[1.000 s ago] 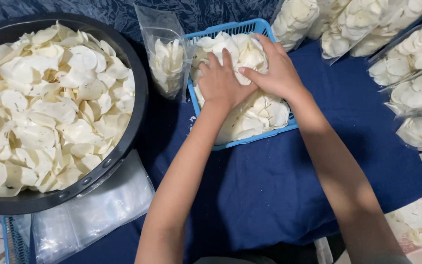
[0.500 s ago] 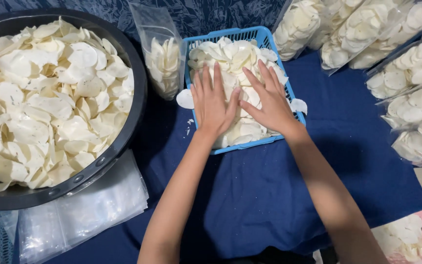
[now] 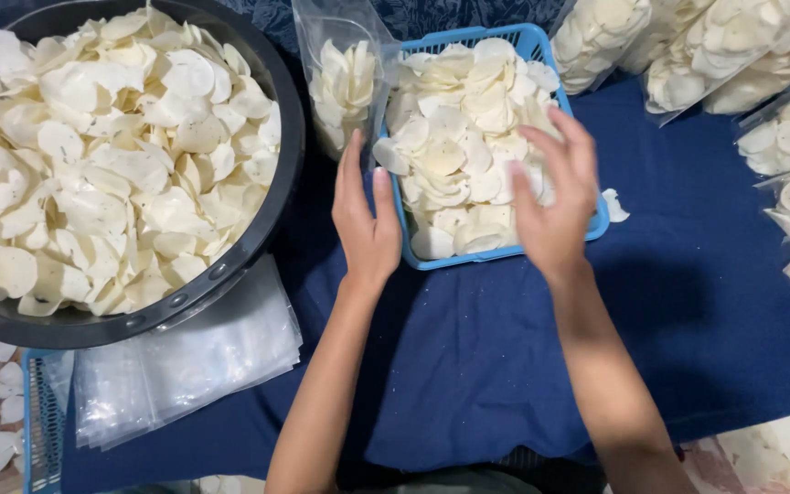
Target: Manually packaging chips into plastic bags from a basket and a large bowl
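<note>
i see a clear plastic bag (image 3: 345, 78) of pale chips upright beside the blue basket (image 3: 541, 41); filled clear bags (image 3: 733, 55) crowd the top right, and empty flat bags (image 3: 185, 366) lie stacked lower left.

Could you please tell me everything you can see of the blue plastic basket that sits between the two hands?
The rectangular blue plastic basket has a smooth rim and looks slotted at its far wall. It rests flat on the dark blue cloth, heaped with pale round chips. The left hand lies along its left edge; the right hand hovers open over its right side. A clear plastic bag of chips stands against its left wall.
</note>
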